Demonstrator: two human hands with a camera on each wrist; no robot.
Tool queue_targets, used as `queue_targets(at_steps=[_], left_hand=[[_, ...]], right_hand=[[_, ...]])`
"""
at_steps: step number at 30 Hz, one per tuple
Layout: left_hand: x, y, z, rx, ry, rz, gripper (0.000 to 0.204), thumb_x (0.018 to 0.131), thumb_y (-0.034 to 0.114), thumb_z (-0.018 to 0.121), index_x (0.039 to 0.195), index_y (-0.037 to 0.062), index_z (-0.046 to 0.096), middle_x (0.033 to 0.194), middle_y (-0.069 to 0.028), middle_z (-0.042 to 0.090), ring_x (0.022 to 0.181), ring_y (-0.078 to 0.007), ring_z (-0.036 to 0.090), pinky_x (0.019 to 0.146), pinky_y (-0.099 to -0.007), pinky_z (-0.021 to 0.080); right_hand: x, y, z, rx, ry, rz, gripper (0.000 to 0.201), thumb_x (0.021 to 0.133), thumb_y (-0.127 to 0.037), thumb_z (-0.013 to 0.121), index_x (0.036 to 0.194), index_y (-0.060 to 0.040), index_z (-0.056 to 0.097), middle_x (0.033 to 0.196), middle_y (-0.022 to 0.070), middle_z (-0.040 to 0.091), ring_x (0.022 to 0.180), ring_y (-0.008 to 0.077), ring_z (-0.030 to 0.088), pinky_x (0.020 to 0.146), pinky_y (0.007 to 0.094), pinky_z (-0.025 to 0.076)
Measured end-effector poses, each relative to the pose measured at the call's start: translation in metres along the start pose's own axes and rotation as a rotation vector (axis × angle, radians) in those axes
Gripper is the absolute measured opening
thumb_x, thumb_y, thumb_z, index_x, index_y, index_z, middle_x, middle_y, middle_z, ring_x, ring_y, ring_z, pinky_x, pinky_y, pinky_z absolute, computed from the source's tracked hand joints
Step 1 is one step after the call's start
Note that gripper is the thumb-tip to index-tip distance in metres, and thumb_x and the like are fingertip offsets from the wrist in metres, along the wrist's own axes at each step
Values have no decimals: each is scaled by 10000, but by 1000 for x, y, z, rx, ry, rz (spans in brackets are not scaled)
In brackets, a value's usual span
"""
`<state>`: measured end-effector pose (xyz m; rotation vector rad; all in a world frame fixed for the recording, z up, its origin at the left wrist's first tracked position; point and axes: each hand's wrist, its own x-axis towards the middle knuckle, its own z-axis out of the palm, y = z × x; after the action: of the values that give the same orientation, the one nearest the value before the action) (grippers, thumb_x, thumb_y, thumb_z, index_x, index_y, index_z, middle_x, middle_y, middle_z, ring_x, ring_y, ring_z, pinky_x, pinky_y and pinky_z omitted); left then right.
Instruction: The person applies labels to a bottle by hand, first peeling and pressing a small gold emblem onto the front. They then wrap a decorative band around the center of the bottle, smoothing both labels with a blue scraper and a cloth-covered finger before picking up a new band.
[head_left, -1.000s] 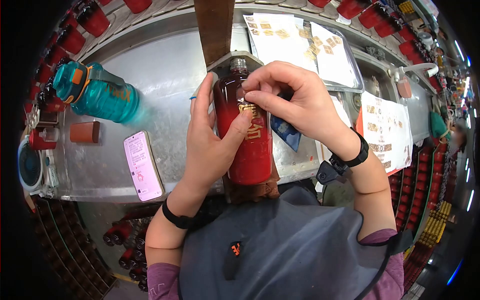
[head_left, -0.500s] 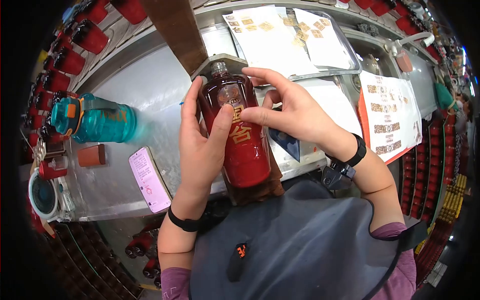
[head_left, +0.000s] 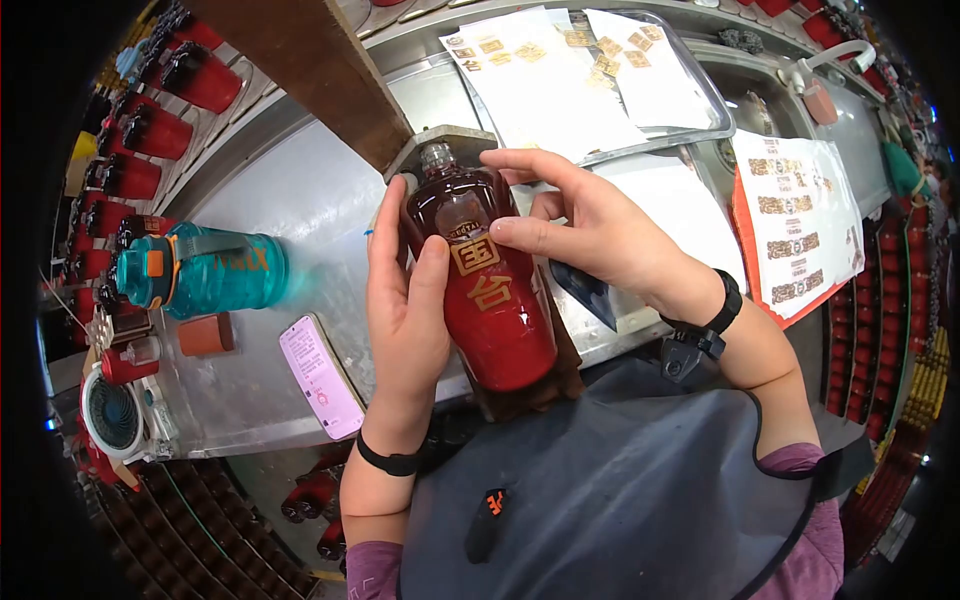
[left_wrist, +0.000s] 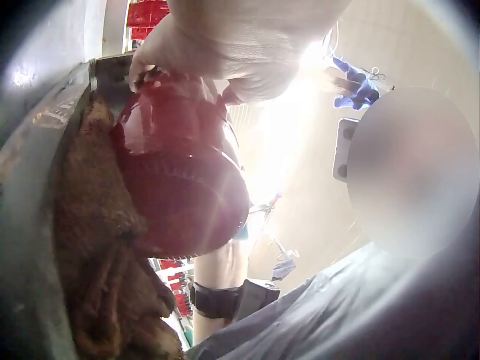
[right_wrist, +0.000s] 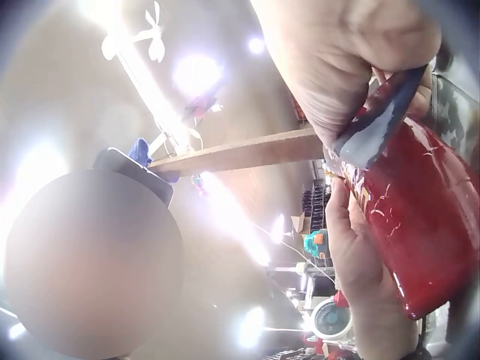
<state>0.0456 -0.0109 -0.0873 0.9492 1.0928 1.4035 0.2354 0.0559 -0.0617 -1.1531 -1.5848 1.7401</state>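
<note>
A dark red glass bottle [head_left: 500, 335] with gold characters lies tilted on a brown cloth [head_left: 545, 390], its neck toward a metal plate [head_left: 440, 140]. My left hand [head_left: 405, 310] holds its left side, fingers along the edge and thumb on the front beside the upper character. On the opposite side, my right hand [head_left: 590, 225] has its index finger at the shoulder and its thumb against the upper gold character. A dark blue cloth [right_wrist: 375, 124] hangs from the right palm, held by the curled fingers. The bottle's base [left_wrist: 184, 202] faces the left wrist view.
Sheets with gold stickers [head_left: 530, 80] lie on a tray [head_left: 715, 130] at the back; another sticker sheet [head_left: 800, 220] is at the right. To the left are a teal water bottle [head_left: 225, 270], a phone [head_left: 322, 375] and a fan [head_left: 115, 412]. A brown post [head_left: 320, 80] rises behind.
The right fingertips have left their pinch above the gold characters and spread to the bottle's shoulder and upper character. A line of gold letters now shows above the characters. The head view has turned.
</note>
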Motion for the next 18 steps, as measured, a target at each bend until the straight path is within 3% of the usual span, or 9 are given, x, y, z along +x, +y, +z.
queue_targets(at_steps=[4,8,13,18], left_hand=[[0,2,3,152,-31,25,670,964,89,626,1520,-29,272,1429,-157,424,1300,-219,480,1088,-351,402],[0,2,5,94,-28,30,713,940,88,661,1522,-26,265,1415,-150,426,1290,-222,491,1082,-356,414],[0,6,4,55,-50,1,690,941,22,603,1531,-22,248,1401,-146,422,1292,-224,489,1093,-359,401],[3,6,-1,60,-13,-16,583,985,80,491,1523,-19,289,1412,-142,433,1298,-217,483,1094,-346,387]], right_hand=[[2,-3,0,-3,-3,18,631,874,-135,765,1440,-90,490,1294,74,537,754,21,488,767,199,462],[3,-3,0,-114,4,-25,630,870,-129,767,1436,-91,494,1288,73,550,760,20,492,764,201,464],[4,-2,-2,-98,-5,-25,629,866,-125,770,1432,-90,498,1298,78,549,758,23,497,760,198,464],[9,-4,-4,-68,6,-53,589,879,-116,755,1417,-87,517,1261,61,554,733,15,480,719,171,439]])
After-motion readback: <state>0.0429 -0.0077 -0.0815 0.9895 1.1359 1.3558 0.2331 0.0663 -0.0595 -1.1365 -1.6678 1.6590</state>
